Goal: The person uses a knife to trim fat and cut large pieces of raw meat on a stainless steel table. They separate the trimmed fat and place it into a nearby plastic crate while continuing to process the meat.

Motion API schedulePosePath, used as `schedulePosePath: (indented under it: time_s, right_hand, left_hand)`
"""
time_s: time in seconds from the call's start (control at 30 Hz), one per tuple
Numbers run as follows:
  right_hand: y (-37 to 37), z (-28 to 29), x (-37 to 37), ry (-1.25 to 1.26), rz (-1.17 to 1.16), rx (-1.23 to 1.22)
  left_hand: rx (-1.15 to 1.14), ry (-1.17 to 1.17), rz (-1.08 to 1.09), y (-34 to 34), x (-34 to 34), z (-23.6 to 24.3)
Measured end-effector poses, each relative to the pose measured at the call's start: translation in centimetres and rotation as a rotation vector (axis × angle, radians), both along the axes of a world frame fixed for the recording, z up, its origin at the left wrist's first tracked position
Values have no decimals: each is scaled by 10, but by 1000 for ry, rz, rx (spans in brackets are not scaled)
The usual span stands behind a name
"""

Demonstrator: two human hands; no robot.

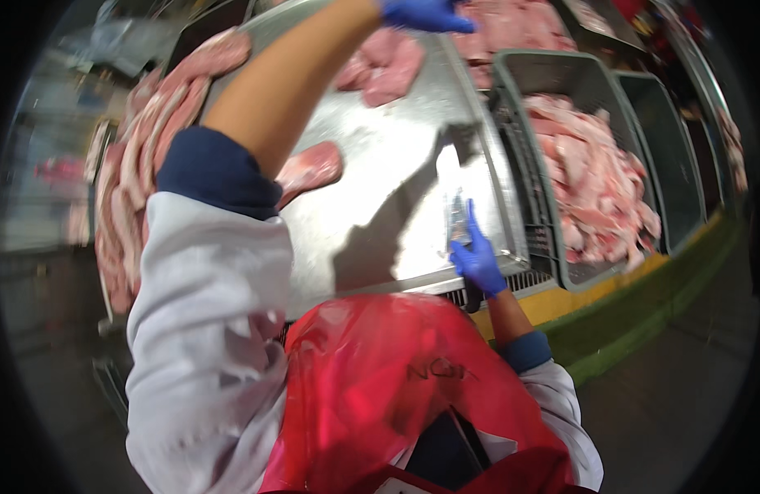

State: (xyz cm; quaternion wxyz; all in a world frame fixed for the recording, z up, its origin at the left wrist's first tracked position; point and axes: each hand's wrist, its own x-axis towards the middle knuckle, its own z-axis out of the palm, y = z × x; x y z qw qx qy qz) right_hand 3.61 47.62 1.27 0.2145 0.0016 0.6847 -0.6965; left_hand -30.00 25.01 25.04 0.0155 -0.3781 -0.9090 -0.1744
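Note:
My left arm reaches far across the metal tray table (380,156). My left hand (425,12), in a blue glove, is at the upper edge of the view, partly cut off; the fingers that show are stretched apart near pink meat pieces (384,66). Low on the right of the table, my gloved right hand (480,262) is closed on a knife (457,212). Its shiny blade points away from me, and a dark handle end shows below the hand. Another meat piece (314,167) lies beside my left forearm, which partly hides it.
Long strips of meat (141,165) hang over the left side. To the right stands a grey crate (594,70) holding pale trimmings (585,173), with another grey crate (664,140) beyond it. More meat (515,25) lies at the far right. The tray has a raised metal rim (503,189).

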Motion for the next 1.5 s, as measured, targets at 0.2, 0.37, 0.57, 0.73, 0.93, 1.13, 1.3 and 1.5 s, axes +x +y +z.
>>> schedulePosePath:
  time_s: [0.2, 0.37, 0.57, 0.73, 0.93, 1.13, 1.3, 1.5]
  right_hand:
    - [-83, -4, -48, -42, 198, 4]
    - [-245, -8, -99, 3, 414, 119]
    - [-280, -64, -167, 532, 389, 556]
    - [-307, -56, -161, 607, 319, 530]
    - [-272, -66, -55, 514, 280, 597]
    - [-322, -41, -106, 213, 279, 606]
    - [-297, -83, -13, 262, 204, 330]
    - [-333, -45, -83, -21, 250, 271]
  left_hand:
    - [-436, -295, 987, -418, 250, -251]
    - [-163, -159, 1222, -365, 361, -307]
    - [-111, -358, 1102, -323, 407, -281]
    - [129, -111, 924, -321, 389, -286]
    - [151, -175, 842, -331, 373, -289]
    - [135, -220, 713, -338, 365, -288]
    - [148, -224, 688, -347, 363, -293]
    - [132, -248, 636, -348, 361, -293]
